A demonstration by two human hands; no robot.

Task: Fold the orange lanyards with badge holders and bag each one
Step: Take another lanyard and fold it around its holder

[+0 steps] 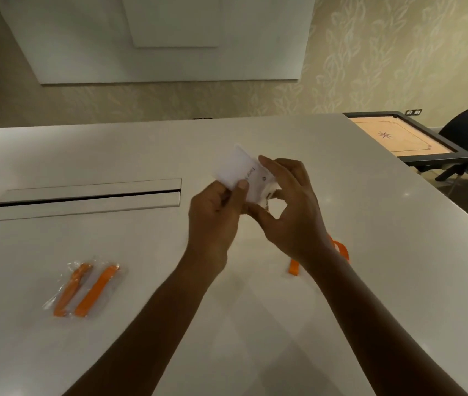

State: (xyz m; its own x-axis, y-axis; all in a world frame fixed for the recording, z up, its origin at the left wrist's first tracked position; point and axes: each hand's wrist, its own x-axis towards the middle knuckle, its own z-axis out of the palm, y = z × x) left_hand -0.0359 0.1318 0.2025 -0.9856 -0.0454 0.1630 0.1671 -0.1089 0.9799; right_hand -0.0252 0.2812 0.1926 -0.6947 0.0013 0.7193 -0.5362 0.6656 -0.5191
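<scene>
Above the middle of the white table (370,252), both hands hold a white badge holder (238,170) with printed text. My left hand (215,212) pinches its lower edge between thumb and fingers. My right hand (292,207) curls around its right side, near a small metal clip. An orange lanyard (294,265) lies on the table under my right wrist, mostly hidden by the arm. Two folded orange lanyards in clear plastic bags (84,287) lie at the left front.
A long slot with a flap (90,195) is set into the table at the left. Beyond the table's right edge stand a carrom board (404,138) and a dark chair (467,135). A patterned wall runs behind.
</scene>
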